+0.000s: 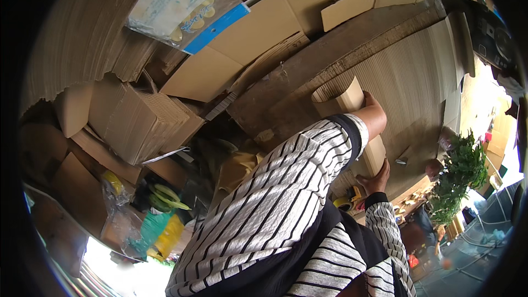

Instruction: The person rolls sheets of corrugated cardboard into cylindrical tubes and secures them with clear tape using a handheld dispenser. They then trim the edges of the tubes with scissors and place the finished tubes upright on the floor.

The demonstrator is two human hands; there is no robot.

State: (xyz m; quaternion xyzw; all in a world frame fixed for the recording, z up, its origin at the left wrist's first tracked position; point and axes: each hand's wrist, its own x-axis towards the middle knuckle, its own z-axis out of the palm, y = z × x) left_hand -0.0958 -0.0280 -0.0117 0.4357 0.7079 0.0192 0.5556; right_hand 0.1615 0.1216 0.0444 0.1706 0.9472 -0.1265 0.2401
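Two striped sleeves fill the near view, and between them I see both hands on one tan rolled sheet of corrugated cardboard (352,126), held upright in front of the chest. My right hand (377,179) cups the roll's lower end from beneath. My left hand (375,114) grasps it near the top, though the sleeve hides most of the fingers, so I cannot tell how firmly they close.

I judge the roll could spring open or slide down, since corrugated sheet resists curling and only two contact spots hold it. Just beyond, a yellow tape roll (344,202) lies on a cluttered surface. Farther off, flattened brown cardboard stacks (137,121) lean about, and a leafy green plant (462,170) stands to the right. Fisheye bending blurs the rim.
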